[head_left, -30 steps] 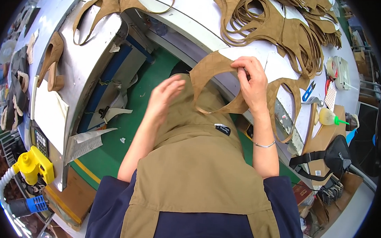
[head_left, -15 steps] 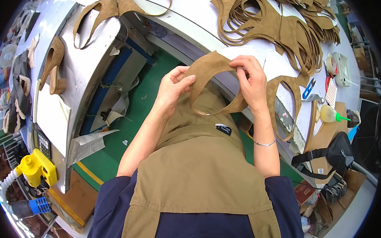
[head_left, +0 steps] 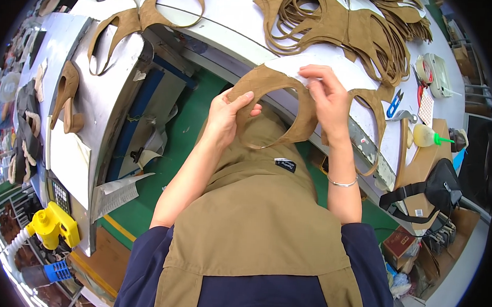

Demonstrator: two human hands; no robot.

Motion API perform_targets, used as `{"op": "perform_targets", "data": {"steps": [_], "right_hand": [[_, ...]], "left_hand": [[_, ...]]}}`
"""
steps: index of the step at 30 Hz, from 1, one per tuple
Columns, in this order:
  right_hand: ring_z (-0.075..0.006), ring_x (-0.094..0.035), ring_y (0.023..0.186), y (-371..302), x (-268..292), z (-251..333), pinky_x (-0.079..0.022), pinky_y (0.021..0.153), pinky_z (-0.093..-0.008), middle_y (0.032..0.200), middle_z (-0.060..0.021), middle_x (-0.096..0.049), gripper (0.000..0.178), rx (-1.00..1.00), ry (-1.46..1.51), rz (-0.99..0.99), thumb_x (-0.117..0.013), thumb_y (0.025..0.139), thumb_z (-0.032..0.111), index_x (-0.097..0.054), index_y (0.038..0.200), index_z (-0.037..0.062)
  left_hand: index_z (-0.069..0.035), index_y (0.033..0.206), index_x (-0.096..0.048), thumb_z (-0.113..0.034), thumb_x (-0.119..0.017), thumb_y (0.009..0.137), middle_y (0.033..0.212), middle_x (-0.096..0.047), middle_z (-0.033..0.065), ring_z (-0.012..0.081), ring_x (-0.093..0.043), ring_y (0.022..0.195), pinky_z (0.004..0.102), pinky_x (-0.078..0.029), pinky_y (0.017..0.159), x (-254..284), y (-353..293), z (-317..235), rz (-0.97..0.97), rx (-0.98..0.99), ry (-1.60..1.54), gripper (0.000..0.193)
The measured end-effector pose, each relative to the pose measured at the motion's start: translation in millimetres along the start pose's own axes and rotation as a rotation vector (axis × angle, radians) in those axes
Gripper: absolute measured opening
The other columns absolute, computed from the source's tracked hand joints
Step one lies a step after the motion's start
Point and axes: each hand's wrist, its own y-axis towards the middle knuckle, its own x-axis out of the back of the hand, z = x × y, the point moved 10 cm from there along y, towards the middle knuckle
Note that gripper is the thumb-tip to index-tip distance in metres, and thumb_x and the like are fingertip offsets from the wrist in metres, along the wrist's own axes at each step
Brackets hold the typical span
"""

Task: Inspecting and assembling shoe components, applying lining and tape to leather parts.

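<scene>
A tan-brown, suede-like cut piece with a large oval opening, resembling a shoe upper (head_left: 261,77), is held over my lap. My left hand (head_left: 226,113) grips its left side, thumb on top. My right hand (head_left: 331,102) is at its upper right edge, index finger and thumb drawn together; whatever may lie between them is too small to make out. A similar brown piece (head_left: 380,118) hangs over the table's edge beside my right wrist. Beyond it lies a thick pile of matching brown pieces (head_left: 363,40).
More brown pieces (head_left: 156,15) bridge the far left table corner. A brown heeled shoe (head_left: 67,99) and paper lie on the left table, with a yellow blower-like device (head_left: 53,227) nearer. At right are blue snips (head_left: 394,104), a green-tipped bottle (head_left: 424,136) and a black bag (head_left: 441,192).
My right fingers have lifted slightly off the piece's upper edge. The piece has tilted to face me more, and my left hand has shifted its grip further onto it. The view has moved slightly.
</scene>
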Motion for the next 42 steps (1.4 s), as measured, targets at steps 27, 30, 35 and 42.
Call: {"op": "perform_targets", "data": {"steps": [27,30,35,42], "right_hand": [[-0.0256,-0.059,0.089,-54,38,36,-0.049,0.076,-0.0361,0.104,-0.0077,-0.061,0.026,0.019,-0.516,-0.059,-0.071,0.078,0.006,-0.066,0.103,0.0062],[-0.0253,-0.056,0.089,-39,30,35,-0.048,0.076,-0.0364,0.107,-0.0051,-0.058,0.028,0.161,-0.624,-0.097,-0.074,0.075,0.007,-0.065,0.101,0.0084],[-0.0235,-0.06,0.079,-24,31,6,-0.049,0.069,-0.0334,0.085,-0.008,-0.058,0.013,0.11,-0.648,-0.114,-0.072,0.078,0.008,-0.063,0.087,0.0042],[-0.02,-0.058,0.062,-20,40,-1,-0.047,0.058,-0.0293,0.077,-0.008,-0.059,0.008,0.09,-0.511,-0.114,-0.068,0.084,0.006,-0.061,0.087,0.0019]], "left_hand": [[0.005,0.117,-0.053,-0.014,-0.061,0.095,0.102,-0.063,0.0125,0.0188,-0.067,0.083,0.0295,-0.06,0.077,2,-2,-1,0.009,0.035,-0.014,0.03],[0.005,0.117,-0.053,-0.013,-0.06,0.095,0.102,-0.063,0.0127,0.0189,-0.067,0.082,0.0296,-0.06,0.077,1,-4,-3,-0.006,0.034,-0.015,0.029],[0.002,0.122,-0.05,-0.012,-0.062,0.094,0.104,-0.063,0.0115,0.0197,-0.066,0.089,0.0312,-0.057,0.082,0,-5,-6,0.0,0.022,0.03,0.034],[-0.004,0.119,-0.057,0.002,-0.061,0.086,0.114,-0.061,0.0132,0.0236,-0.06,0.1,0.0331,-0.048,0.087,-46,-81,-86,-0.336,-1.203,1.053,0.034]]}}
